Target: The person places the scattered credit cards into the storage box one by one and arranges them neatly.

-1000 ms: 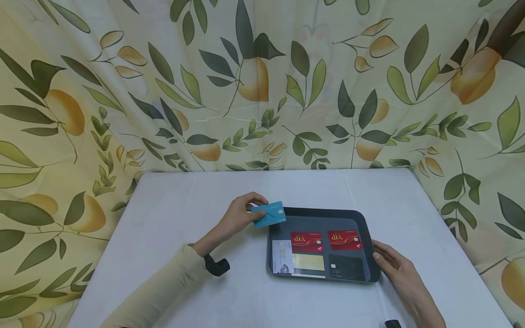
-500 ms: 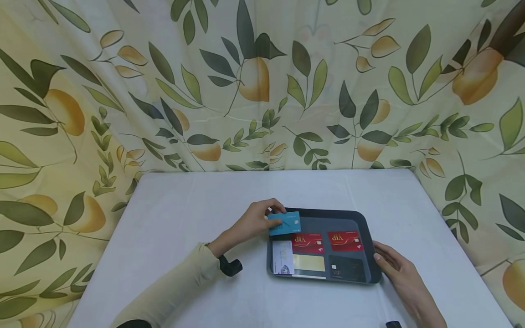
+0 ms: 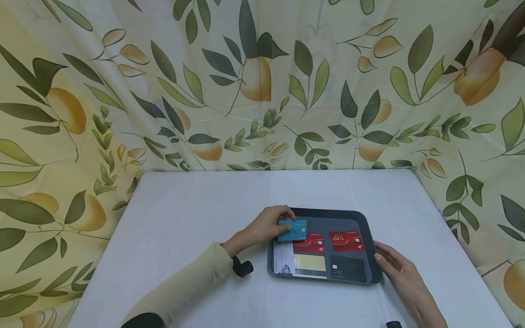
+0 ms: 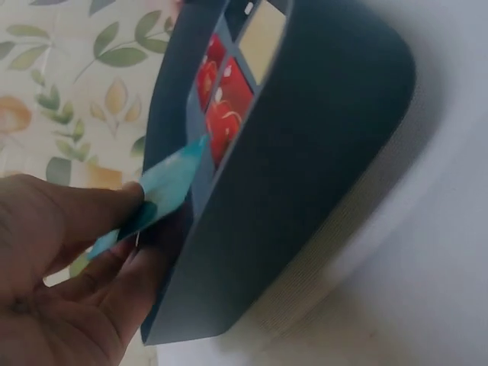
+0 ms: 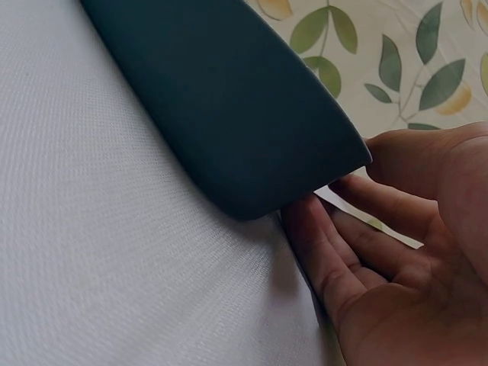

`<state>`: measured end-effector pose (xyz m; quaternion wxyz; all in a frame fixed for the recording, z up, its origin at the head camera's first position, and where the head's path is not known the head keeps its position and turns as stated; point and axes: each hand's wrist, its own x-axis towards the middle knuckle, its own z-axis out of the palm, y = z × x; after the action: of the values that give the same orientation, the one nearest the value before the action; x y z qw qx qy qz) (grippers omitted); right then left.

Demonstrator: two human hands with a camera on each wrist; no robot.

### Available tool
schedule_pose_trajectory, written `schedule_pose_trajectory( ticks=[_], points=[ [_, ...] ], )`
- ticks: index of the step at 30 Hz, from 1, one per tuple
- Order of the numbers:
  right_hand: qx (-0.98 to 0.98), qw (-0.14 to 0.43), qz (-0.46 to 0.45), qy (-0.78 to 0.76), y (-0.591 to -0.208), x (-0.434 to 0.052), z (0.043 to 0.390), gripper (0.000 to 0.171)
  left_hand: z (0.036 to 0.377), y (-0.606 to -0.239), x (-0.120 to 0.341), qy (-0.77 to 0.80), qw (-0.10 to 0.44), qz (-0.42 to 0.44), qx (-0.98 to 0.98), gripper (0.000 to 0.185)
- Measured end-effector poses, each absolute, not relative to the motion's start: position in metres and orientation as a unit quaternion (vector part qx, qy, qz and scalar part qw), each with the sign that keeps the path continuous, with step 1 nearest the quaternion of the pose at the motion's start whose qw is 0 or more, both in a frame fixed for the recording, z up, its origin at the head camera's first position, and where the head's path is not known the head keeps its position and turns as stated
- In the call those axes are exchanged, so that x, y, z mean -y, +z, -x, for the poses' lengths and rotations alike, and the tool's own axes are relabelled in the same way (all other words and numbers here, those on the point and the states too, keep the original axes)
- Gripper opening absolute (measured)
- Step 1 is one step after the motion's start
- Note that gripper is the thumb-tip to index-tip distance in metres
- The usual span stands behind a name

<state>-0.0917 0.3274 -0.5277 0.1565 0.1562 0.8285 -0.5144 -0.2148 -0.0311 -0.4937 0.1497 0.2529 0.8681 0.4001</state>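
A light blue card [image 3: 298, 231] with a chip is pinched between thumb and fingers of my left hand [image 3: 262, 228], over the far left corner of a dark blue tray [image 3: 324, 212]. It overlaps a red VIP card [image 3: 313, 247] in the head view; in the left wrist view the card [image 4: 175, 177] tilts just inside the tray wall. My right hand [image 3: 404, 273] holds the tray's right side, thumb at the rim and fingers low against the wall in the right wrist view.
Inside the tray lie another red VIP card [image 3: 346, 241], a silver card [image 3: 284, 259], a gold card [image 3: 310, 263] and a black VIP card [image 3: 346, 269]. The tray stands on a white-covered table [image 3: 205, 200]. A leaf-patterned curtain [image 3: 262, 91] hangs behind.
My left hand has moved right and nearer with the blue card, from the tray's left edge to over its inside. The right hand stays at the tray's right side.
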Motion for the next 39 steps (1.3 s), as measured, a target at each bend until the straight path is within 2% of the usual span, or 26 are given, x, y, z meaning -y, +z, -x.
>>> schedule_pose_trajectory(
  ticks=[8, 19, 31, 39],
  points=[
    [-0.825, 0.159, -0.161, -0.518, -0.527, -0.326, 0.093, 0.082, 0.216, -0.501, 0.019, 0.326, 0.110, -0.251, -0.905, 0.019],
    [-0.822, 0.161, -0.159, -0.522, -0.525, -0.325, 0.092, 0.084, 0.209, -0.502, 0.008, 0.101, 0.011, -0.315, -0.944, 0.024],
    [-0.829, 0.158, -0.153, -0.515, -0.525, -0.324, 0.090, 0.084, 0.208, -0.511, 0.006, 0.049, -0.014, -0.312, -0.949, 0.032],
    [-0.833, 0.163, -0.153, -0.507, -0.524, -0.327, 0.094, 0.083, 0.209, -0.517, 0.003, 0.030, -0.034, -0.322, -0.946, 0.026]
  ],
)
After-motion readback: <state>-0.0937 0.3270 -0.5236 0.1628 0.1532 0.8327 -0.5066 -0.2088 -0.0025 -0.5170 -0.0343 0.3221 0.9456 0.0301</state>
